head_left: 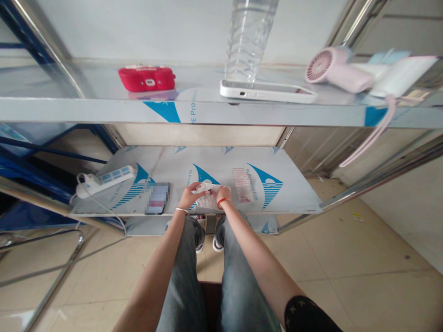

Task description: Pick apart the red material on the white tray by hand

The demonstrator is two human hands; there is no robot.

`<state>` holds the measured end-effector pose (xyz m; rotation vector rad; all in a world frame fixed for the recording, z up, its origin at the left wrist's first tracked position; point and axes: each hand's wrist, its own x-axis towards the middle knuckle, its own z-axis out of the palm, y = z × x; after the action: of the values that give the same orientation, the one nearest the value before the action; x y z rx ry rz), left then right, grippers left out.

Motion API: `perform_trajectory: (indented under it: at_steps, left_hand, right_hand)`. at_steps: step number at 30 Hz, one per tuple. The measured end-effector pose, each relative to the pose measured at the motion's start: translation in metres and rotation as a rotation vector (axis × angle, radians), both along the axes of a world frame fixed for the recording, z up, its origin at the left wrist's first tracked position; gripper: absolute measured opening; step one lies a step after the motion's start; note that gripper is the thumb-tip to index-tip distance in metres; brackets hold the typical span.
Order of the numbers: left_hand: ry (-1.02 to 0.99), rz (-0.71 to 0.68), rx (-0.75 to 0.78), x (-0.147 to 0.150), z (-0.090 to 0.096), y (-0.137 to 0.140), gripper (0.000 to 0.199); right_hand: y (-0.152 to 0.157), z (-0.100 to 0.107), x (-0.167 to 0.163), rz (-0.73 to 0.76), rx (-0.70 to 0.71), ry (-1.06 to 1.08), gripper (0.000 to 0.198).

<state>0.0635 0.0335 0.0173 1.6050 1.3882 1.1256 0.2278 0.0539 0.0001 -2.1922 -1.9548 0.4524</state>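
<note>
Above the lower shelf's front edge, both of my hands meet at a crumpled, whitish-pink plastic bag [206, 200]. My left hand [188, 198], with a pale band at its wrist, reaches in from the left, thumb and fingers curled at the bag's upper part. A tiny dark reddish item [210, 192] shows near these fingertips; its kind is too small to tell. On the other side my right hand [223, 193], wearing a red bracelet, is closed on the bag's right edge. Just right of it lies a clear packet [243, 184] with pinkish stripes.
A phone [157, 198] and a white power strip [107, 180] with a cord lie left on the lower shelf [294, 184]. The upper shelf [104, 109] overhangs, bearing a red case [147, 79], clear bottle [249, 41], white-cased phone [268, 91] and pink handheld fan [337, 71] with dangling strap.
</note>
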Motion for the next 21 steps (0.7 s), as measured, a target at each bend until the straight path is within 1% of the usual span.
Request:
perform_trajectory:
  at_steps: [4,7,11,14,16,18,21]
  left_hand:
    - [0.004,0.027,-0.013,0.001,0.002,-0.001,0.053]
    - [0.002,0.023,-0.015,0.001,0.002,-0.001,0.053]
    - [0.007,0.022,-0.016,0.000,0.002,-0.001,0.053]
    - [0.000,0.020,-0.003,0.000,0.001,-0.001,0.053]
    - [-0.009,0.016,0.001,0.000,0.000,0.000,0.053]
    - [-0.017,0.009,0.001,-0.001,-0.001,0.000,0.054]
    - [-0.020,0.003,0.000,-0.001,-0.002,0.001,0.054]
  right_hand:
    - [0.002,-0.004,-0.002,0.057,-0.091,-0.047,0.039]
    - [0.002,-0.008,-0.002,0.067,-0.125,-0.074,0.037]
    - [0.000,-0.010,-0.004,0.090,-0.109,-0.145,0.035]
    - [-0.003,-0.006,-0.007,0.125,-0.092,-0.165,0.034]
    - [-0.005,-0.001,-0.009,0.130,-0.028,-0.126,0.032]
    - [-0.005,0.005,-0.010,0.095,0.085,-0.060,0.030]
    - [-0.007,0.016,-0.011,0.044,0.257,0.116,0.024]
